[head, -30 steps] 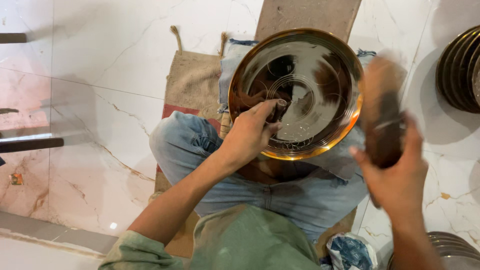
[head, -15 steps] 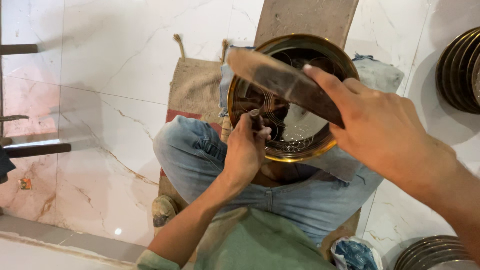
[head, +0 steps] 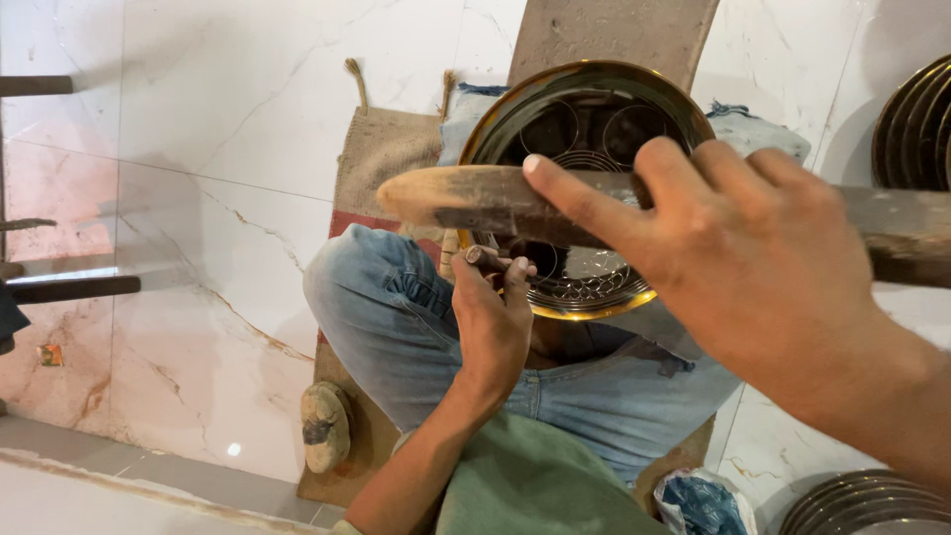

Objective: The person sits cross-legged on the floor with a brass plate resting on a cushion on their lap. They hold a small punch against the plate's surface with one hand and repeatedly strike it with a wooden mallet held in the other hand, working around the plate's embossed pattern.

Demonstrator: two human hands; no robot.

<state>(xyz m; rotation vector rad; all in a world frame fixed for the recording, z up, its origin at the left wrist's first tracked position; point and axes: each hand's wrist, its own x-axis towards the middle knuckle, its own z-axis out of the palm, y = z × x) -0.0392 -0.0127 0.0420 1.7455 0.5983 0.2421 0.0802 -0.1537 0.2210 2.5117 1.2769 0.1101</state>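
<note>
The person sits cross-legged in blue jeans on a brown burlap mat (head: 381, 159) spread over a white marble floor (head: 198, 119), with a round, brass-rimmed metal plate (head: 584, 129) propped on the lap and leaning away from the body; its shiny face shows engraved circles and concentric rings. The left hand (head: 492, 322) is curled closed around a short, thin metal punch (head: 487, 258), pinched between thumb and fingers, its tip set against the lower part of the plate's face. The right hand (head: 738, 253) is raised close to the camera and wrapped shut around a long, worn wooden mallet (head: 475, 198), the forefinger stretched along the shaft; the mallet lies crosswise above the plate, its pale rounded end pointing left, just above the punch. A stack of similar dark metal plates (head: 916, 124) stands at the right edge, another stack (head: 862, 500) lies at the lower right, and a rounded grey stone (head: 325, 426) rests on the mat beside the left knee.
</note>
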